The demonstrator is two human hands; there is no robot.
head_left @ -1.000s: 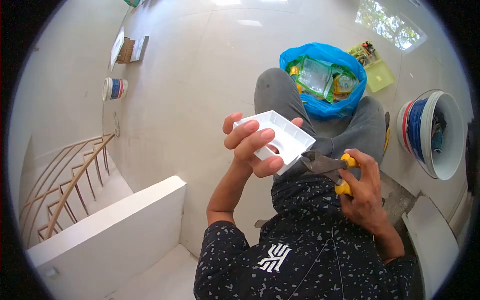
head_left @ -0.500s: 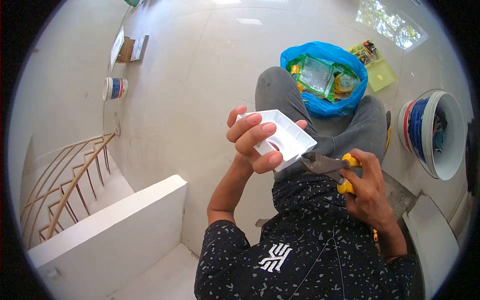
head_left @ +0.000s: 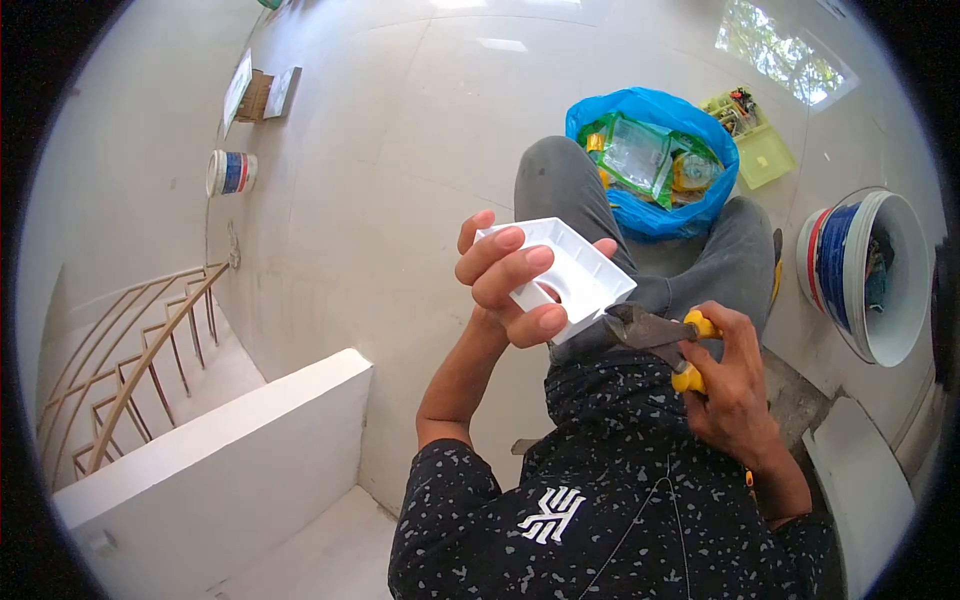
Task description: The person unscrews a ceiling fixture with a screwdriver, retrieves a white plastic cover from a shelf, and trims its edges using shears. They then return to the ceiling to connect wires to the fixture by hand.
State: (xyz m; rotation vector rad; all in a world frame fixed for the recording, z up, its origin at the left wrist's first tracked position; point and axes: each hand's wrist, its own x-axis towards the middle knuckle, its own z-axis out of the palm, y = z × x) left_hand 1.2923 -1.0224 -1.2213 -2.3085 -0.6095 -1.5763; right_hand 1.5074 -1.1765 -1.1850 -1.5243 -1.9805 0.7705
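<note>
Head view: the left hand (head_left: 510, 285) grips a white square box (head_left: 570, 275) at chest height, fingers wrapped over its near wall. The right hand (head_left: 735, 385) is closed around yellow-handled pliers (head_left: 655, 335), whose metal tip meets the box's lower right corner.

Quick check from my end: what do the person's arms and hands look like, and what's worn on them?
Both hands, left hand and right hand, are bare: no gloves, rings or watch visible. The forearms are uncovered too. The short sleeves belong to a dark, near-black shirt speckled with small pale flecks, with a white angular logo on the chest. No straps or cables show on either arm.
</note>
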